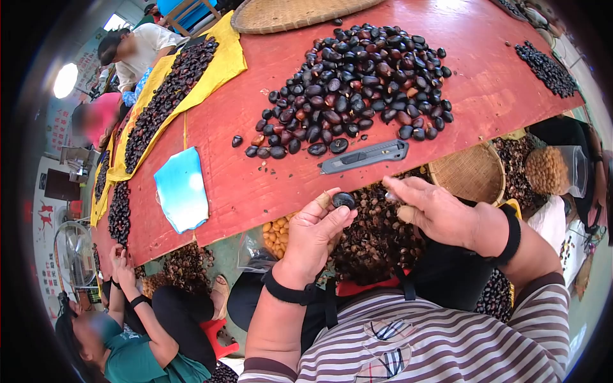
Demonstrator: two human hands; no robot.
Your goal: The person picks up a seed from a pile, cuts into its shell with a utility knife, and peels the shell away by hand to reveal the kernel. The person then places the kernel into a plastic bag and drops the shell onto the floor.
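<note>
My left hand pinches a dark, glossy seed between thumb and fingertips, just below the table's front edge. My right hand is beside it, fingers curled with the tips close to the seed; something small may be in its grip, but it is hidden. A grey utility knife lies on the red table right above both hands. Behind the knife lies a big heap of dark seeds. Below my hands, on my lap, sits a mass of brown shells.
A blue cloth lies on the table at left. A woven basket and a bag of yellow kernels sit below the edge. A co-worker's hands work at lower left. More seed piles rest on yellow sheets.
</note>
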